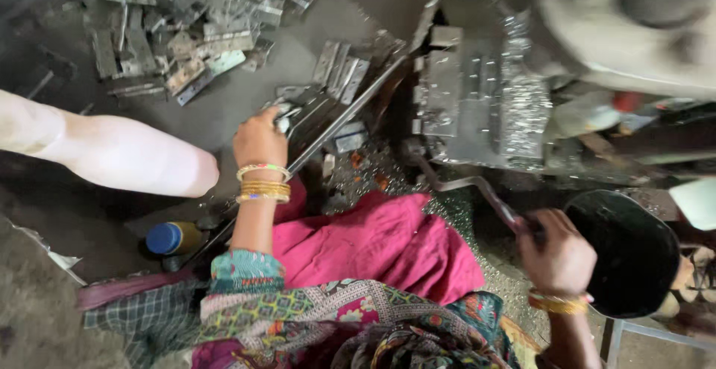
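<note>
— While your left hand (259, 139) reaches forward, what does it touch?
— Its fingers are curled narrow over the small metal plates (317, 111) stacked at the near edge of the press bed (298, 55); whether it pinches one, I cannot tell.
— And your right hand (558, 255)?
— Closed tight around the end of the bent lever handle (477, 186), which runs up to the press machine (477, 100).
— How many plates?
— Two heaps: the loose one under your left hand, and a bigger pile (179, 33) at the bed's far left corner. Single pieces are too blurred to count.
— Anything else?
— One black bowl (630, 253) just beside your right hand, one blue-capped bottle (175, 238) near your left elbow, one white sack-like roll (112, 152) at the left, and bangles (263, 186) on your left wrist.
</note>
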